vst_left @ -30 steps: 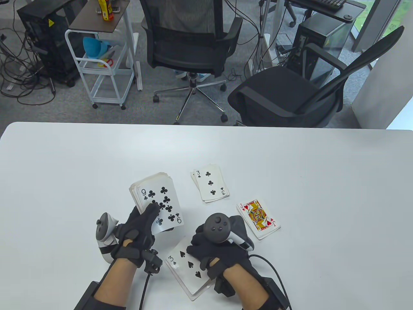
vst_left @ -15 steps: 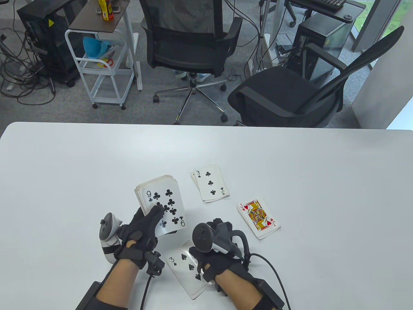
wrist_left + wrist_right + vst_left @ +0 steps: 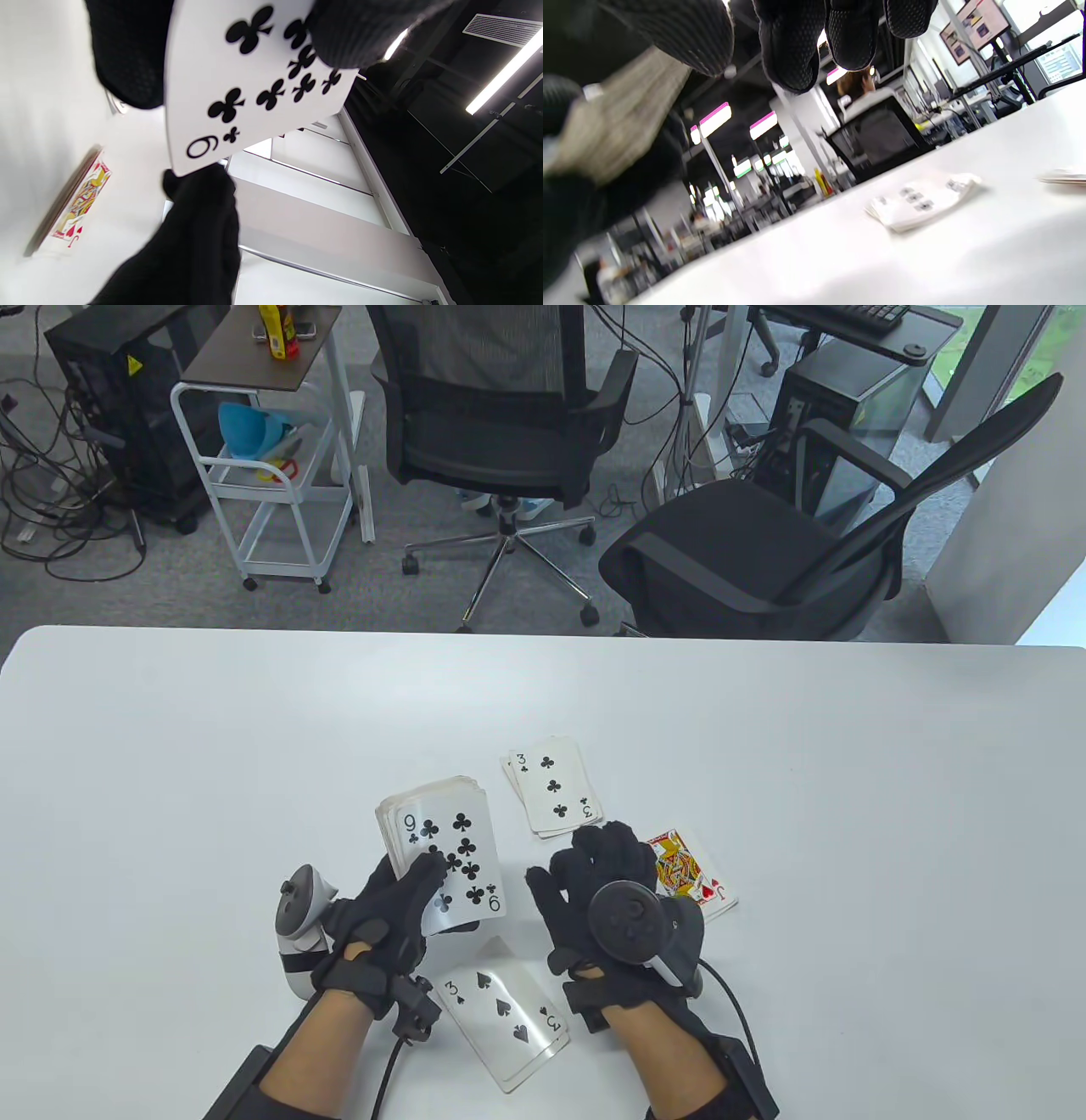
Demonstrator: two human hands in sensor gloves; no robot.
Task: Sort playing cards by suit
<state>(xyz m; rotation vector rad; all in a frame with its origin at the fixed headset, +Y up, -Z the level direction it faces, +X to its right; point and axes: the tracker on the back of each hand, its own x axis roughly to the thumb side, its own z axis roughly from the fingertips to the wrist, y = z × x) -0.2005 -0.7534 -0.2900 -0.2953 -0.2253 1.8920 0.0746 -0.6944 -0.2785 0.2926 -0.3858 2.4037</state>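
left grip (image 3: 386, 912): grasping face-up deck (image 3: 441, 848), nine of clubs (image 3: 254, 80) on top, thumb across its face | right grip (image 3: 607, 882): released, fingers spread, holding nothing, just right of deck | three-of-clubs pile (image 3: 553, 786) ahead of right grip | jack-of-hearts pile (image 3: 691, 878) partly under it | three-of-spades pile (image 3: 507, 1014) on desk (image 3: 848, 814) between wrists

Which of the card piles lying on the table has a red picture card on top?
The hearts pile, topped by a jack; the clubs pile and spades pile show black threes.
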